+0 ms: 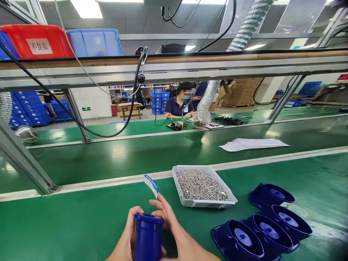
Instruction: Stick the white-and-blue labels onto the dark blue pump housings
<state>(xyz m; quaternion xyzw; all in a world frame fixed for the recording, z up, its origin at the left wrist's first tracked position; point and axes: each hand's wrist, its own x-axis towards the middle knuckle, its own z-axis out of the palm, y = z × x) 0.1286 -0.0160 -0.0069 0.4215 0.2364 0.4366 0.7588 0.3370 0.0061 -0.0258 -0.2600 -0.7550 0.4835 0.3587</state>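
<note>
My left hand [125, 237] is closed around the left side of a dark blue plastic cylindrical housing [148, 237], which stands upright with its rimmed end up. To the right of it is my right hand [181, 232], its fingers bent near the housing's rim and its thumb low against the side. A curved white-and-blue printed label [151, 185] sticks up from the right index fingertip. Part of the right palm and the housing's lower end are out of sight. Several more blue housings [241, 237] lie at the right, their round openings showing.
A white tray [199, 203] full of small metal pins stands beyond my hands. White paper sheets [252, 144] lie farther back. A metal frame post [24, 159] rises at the left, and a cable [114, 135] hangs in front. A co-worker [179, 103] sits across the bench.
</note>
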